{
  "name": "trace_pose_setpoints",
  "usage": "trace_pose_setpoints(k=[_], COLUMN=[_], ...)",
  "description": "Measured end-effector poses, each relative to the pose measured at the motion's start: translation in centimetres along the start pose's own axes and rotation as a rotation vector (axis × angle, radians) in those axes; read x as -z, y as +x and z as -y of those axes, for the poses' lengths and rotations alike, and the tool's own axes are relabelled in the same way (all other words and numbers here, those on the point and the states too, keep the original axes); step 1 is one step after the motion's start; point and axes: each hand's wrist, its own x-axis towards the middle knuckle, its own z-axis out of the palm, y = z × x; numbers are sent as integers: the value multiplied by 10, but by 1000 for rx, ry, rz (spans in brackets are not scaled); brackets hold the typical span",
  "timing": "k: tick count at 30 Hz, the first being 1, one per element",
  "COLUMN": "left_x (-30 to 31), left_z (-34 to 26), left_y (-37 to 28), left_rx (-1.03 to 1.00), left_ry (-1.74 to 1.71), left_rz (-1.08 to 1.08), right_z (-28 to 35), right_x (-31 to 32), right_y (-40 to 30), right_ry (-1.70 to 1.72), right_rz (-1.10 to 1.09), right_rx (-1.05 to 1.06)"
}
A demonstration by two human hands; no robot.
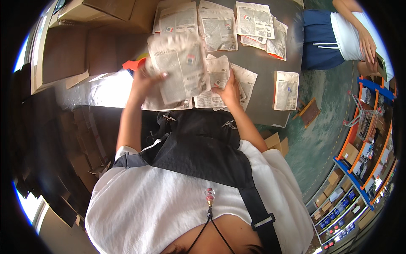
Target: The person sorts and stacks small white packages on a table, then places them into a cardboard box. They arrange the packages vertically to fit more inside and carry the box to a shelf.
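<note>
My left hand grips a silvery-white printed pouch by its left edge, thumb across the front. This pouch is raised over other pouches and slightly blurred; it bears writing and a small red-edged sticker. My right hand has its thumb and fingers around the right edge of another printed pouch, which overlaps more pouches on the dark table. Part of a pouch shows below the raised one, near the table's front edge.
Stacked pouches and a fanned group lie farther back. One pouch lies near the right edge. Cardboard boxes, clear plastic film and an orange-red handle are left. A person holding a phone stands right.
</note>
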Motion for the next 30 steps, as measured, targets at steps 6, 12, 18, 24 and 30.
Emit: trace_pose_setpoints(k=[6,12,18,24,30], left_x=[0,-3,-36,5,9], left_z=[-73,-3,-22,54,154], left_y=[140,273,196,89,6], left_rx=[-16,-46,-426,-582,-247], left_ry=[50,407,1233,620,696], left_rz=[6,-28,-724,-370,-318], right_z=[10,12,1,33,3], right_x=[9,14,61,91,55], right_y=[-2,-4,12,126,171], right_ry=[61,99,478,775,314], right_rz=[12,49,474,-13,-174], right_rx=[-57,-76,-31,184,79])
